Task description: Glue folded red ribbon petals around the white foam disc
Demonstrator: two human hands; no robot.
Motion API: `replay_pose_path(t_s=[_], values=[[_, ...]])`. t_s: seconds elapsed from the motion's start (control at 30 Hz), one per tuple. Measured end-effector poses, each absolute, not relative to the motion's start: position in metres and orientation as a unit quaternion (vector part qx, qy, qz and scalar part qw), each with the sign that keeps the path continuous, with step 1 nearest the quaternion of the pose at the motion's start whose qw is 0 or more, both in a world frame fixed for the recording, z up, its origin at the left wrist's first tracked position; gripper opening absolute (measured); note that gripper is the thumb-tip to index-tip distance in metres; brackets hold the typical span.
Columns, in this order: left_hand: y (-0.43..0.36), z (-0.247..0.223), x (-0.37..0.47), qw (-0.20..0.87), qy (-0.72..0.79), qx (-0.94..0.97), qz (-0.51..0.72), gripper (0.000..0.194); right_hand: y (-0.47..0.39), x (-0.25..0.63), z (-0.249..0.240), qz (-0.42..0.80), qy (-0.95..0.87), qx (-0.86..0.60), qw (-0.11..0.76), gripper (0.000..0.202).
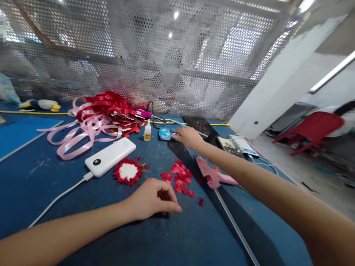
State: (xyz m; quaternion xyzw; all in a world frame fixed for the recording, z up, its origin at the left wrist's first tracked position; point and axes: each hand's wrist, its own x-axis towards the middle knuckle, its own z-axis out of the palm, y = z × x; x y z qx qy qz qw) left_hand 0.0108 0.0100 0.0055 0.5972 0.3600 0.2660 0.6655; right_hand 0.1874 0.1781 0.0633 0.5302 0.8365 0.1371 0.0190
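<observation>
My left hand rests low on the blue table with its fingers curled in and the thumb close to them; whatever they hold, if anything, is hidden. Just beyond it lie loose red ribbon petals. A round white disc edged with red ribbon pieces is to its left. Stretched far forward, my right hand has closed fingers at a small whitish thing, too small to name, beside a blue packet. Under my right forearm lies a pink glue gun with a long clear glue stick.
A white power bank with a cable lies left, before pink ribbon and red ribbon. A small glue bottle stands upright. A perforated metal screen bounds the back. A red chair is at right.
</observation>
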Motion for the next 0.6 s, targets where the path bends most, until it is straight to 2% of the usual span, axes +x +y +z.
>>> replay_pose_path(t_s=[0.1,0.3,0.6], values=[[0.009,0.006,0.011,0.661,0.365,0.6,0.263,0.025,0.186,0.196,0.069,0.136,0.833,0.536,0.009,0.031],[0.009,0.007,0.011,0.667,0.365,0.594,0.262,0.025,0.196,0.21,0.069,0.103,0.875,0.472,0.03,0.032],[0.009,0.008,0.011,0.663,0.369,0.598,0.259,0.024,0.21,0.217,0.071,0.079,0.898,0.43,0.052,0.02]])
